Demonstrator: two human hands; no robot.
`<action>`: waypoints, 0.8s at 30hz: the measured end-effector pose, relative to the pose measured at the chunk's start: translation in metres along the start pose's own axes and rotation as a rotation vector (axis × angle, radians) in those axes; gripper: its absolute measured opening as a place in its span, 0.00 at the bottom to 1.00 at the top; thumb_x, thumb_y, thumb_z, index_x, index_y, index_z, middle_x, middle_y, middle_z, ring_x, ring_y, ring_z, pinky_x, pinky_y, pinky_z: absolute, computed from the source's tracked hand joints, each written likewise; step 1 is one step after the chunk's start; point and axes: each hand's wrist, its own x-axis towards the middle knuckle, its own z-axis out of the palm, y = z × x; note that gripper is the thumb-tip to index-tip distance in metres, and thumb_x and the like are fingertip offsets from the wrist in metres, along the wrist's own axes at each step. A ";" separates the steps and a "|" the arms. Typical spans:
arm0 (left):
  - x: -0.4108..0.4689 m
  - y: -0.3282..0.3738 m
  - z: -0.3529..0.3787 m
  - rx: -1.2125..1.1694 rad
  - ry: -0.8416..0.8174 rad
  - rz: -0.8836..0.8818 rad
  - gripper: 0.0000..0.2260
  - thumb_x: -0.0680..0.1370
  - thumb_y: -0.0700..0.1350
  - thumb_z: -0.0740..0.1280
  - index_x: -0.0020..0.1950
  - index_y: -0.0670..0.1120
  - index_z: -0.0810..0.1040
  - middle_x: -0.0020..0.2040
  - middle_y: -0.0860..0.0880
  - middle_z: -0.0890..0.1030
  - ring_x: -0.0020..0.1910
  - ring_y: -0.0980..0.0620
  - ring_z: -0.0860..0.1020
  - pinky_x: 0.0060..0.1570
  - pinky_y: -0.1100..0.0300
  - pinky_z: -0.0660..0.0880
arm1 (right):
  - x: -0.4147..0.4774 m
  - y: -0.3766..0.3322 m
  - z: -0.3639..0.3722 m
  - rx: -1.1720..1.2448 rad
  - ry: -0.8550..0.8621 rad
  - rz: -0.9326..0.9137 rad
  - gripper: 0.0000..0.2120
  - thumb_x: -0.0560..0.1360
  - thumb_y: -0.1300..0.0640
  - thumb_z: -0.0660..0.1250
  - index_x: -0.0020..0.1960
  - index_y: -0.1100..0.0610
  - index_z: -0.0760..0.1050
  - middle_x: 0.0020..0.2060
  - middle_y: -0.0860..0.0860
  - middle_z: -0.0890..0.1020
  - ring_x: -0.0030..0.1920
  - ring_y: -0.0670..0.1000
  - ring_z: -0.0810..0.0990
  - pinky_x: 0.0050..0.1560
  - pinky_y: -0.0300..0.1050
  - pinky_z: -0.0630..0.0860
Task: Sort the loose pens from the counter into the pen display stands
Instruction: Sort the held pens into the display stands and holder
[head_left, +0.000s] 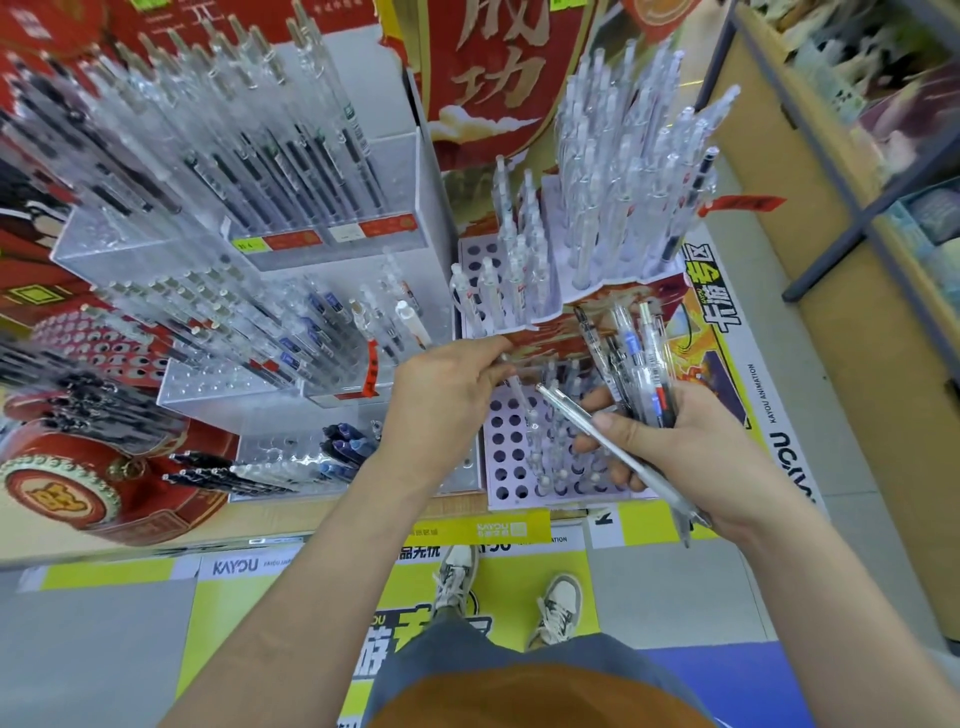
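Past your orange shirt (519, 701), both forearms reach out over the counter (332, 512) edge. Your left hand (447, 382) pinches a clear pen (519, 397) near its top end. Your right hand (675, 447) is curled round a bundle of pens (639, 353) that fans upward from the fist, with a silver pen (571, 413) under the thumb, lying slantwise across the palm towards your wrist.

What matters is the clear pen's line against the purple holed stand (501, 457). It hangs steeply, lower end down and a little to your right, right over the stand's front tier. The empty holes sit in the left columns, just below and slightly nearer you than the tip, while the right columns already hold pens. Your left hand is the nearer one — the right hovers over the filled side with its load. To my eye the pen needs bringing closer to upright before it goes down, or the tip may catch a hole's rim. Whether it already touches the stand I cannot tell.
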 end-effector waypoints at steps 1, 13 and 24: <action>0.000 -0.001 0.000 0.004 0.004 -0.001 0.09 0.71 0.40 0.70 0.49 0.41 0.84 0.37 0.46 0.85 0.34 0.48 0.81 0.38 0.59 0.74 | 0.000 0.001 -0.001 -0.001 0.002 0.002 0.05 0.77 0.63 0.67 0.52 0.61 0.78 0.39 0.59 0.85 0.28 0.53 0.76 0.28 0.40 0.74; -0.010 -0.007 0.019 0.007 -0.281 0.043 0.15 0.74 0.32 0.66 0.57 0.43 0.83 0.50 0.45 0.84 0.50 0.47 0.82 0.54 0.59 0.76 | -0.006 0.009 -0.003 0.096 0.069 0.044 0.06 0.78 0.62 0.66 0.54 0.62 0.77 0.41 0.60 0.85 0.27 0.53 0.73 0.30 0.46 0.71; 0.007 -0.002 0.011 0.165 -0.411 -0.051 0.12 0.79 0.52 0.66 0.56 0.46 0.82 0.48 0.47 0.83 0.48 0.47 0.79 0.47 0.54 0.75 | -0.016 0.012 0.003 0.303 0.033 0.026 0.15 0.66 0.56 0.72 0.51 0.60 0.79 0.42 0.61 0.85 0.31 0.49 0.77 0.27 0.38 0.71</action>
